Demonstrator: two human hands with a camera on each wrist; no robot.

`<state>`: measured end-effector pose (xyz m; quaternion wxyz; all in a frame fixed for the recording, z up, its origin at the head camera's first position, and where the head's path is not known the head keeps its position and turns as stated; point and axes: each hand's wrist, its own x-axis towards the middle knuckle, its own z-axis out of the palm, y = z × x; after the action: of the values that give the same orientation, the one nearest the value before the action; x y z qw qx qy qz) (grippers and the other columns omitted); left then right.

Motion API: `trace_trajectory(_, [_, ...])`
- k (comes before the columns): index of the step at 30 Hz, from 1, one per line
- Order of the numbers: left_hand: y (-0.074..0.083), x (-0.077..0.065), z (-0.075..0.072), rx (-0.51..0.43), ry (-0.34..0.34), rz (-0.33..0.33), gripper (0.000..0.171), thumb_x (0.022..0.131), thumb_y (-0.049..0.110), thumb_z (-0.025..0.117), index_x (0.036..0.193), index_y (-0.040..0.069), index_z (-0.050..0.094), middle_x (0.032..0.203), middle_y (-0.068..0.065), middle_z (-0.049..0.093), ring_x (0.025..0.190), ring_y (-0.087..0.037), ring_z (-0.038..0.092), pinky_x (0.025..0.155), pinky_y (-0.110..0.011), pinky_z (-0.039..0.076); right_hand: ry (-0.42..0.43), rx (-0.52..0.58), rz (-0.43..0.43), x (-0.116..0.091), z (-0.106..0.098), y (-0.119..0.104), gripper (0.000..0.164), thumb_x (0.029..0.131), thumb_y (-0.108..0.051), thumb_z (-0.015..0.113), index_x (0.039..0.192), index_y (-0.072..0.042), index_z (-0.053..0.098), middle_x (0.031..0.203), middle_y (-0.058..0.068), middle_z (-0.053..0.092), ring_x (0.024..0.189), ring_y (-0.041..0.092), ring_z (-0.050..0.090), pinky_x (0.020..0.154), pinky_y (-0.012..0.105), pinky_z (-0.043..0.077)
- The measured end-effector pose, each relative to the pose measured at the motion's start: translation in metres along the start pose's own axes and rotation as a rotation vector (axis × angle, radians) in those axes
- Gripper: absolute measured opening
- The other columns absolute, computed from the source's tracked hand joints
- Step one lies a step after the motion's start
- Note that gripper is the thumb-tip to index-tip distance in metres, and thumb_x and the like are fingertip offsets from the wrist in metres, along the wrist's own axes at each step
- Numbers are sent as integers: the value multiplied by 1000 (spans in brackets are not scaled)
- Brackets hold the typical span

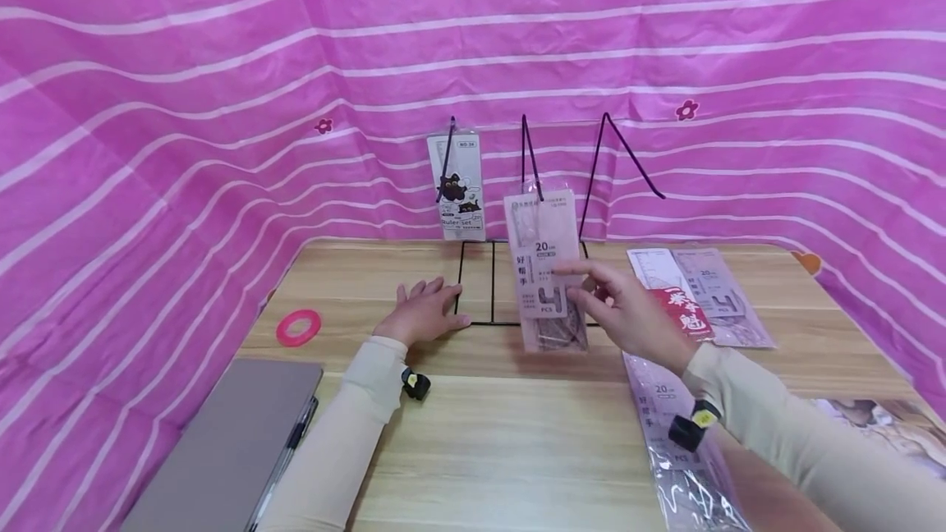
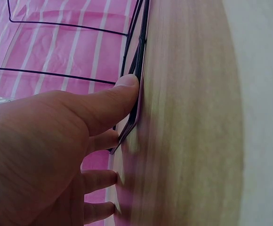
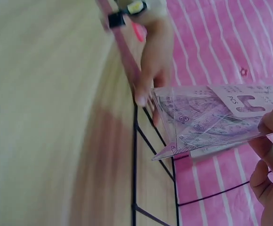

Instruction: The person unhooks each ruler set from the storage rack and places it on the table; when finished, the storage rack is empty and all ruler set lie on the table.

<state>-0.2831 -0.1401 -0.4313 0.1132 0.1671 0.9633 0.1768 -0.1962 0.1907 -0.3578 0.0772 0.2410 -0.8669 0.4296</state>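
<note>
A black wire display rack [image 1: 493,286] stands on the table, with three hooks rising from its base. My left hand [image 1: 423,314] rests at the base's left side, its thumb pressing on the wire and its other fingers spread on the tabletop. My right hand [image 1: 628,310] pinches the right edge of a pink ruler set packet [image 1: 543,269]. That packet is at the middle hook, whose tip overlaps its top in the head view. Clear rulers and a protractor [image 3: 207,115] show through its film. Another ruler set [image 1: 461,187], with black cats printed on it, hangs on the left hook.
Right of the rack lie more ruler set packets [image 1: 727,294], one with a red label [image 1: 683,314]. Another packet [image 1: 665,417] lies partly under my right forearm. At left are a pink tape ring [image 1: 299,327], a grey laptop-like slab [image 1: 229,433] and a pen [image 1: 301,425].
</note>
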Motion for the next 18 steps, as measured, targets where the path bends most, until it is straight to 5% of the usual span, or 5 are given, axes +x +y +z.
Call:
trace_trajectory(11, [-2, -1, 1, 8, 9, 1, 76, 101, 58, 61, 164, 22, 40, 174, -18, 24, 160, -49, 17, 125, -76, -4, 38, 38, -100, -55, 0, -17, 42, 100, 0, 67, 138, -18, 67, 98, -2, 74, 63, 10, 56, 50, 24, 47])
trace_trajectory(18, [-2, 3, 1, -2, 7, 4, 76, 101, 59, 62, 164, 22, 40, 175, -17, 23, 161, -49, 16, 125, -75, -6, -76, 81, 87, -92, 0, -15, 34, 101, -16, 70, 134, -22, 69, 72, -7, 59, 59, 3, 48, 48, 26, 43])
